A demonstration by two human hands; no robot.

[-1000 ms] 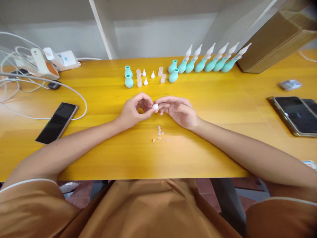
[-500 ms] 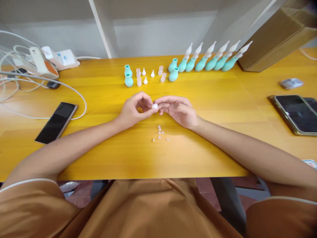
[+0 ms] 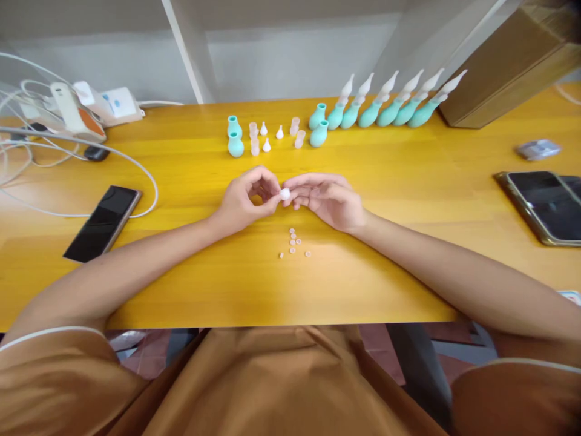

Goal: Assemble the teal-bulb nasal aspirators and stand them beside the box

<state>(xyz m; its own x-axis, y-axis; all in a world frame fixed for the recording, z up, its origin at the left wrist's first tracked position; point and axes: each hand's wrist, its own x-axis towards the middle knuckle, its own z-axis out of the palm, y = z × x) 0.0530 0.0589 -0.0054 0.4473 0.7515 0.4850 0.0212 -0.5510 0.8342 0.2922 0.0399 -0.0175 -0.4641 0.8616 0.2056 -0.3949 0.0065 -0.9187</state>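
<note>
Pinching that white cap (image 3: pixel 284 194) between your left hand (image 3: pixel 242 203) and right hand (image 3: pixel 329 200) mid-counter (image 3: pixel 408 181), you risked dropping it onto the tiny rings (image 3: pixel 293 242) at 6 o'clock.

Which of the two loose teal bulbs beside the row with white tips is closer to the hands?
The front one, just right of the clear caps. The other bulb stands behind it, nearer the wall, next to the row with white tips.

Bare table (image 3: pixel 390 181) is lying open around both hands; small rings (image 3: pixel 293 242) are sitting just behind them, loose parts (image 3: pixel 272 136) standing ahead.
</note>
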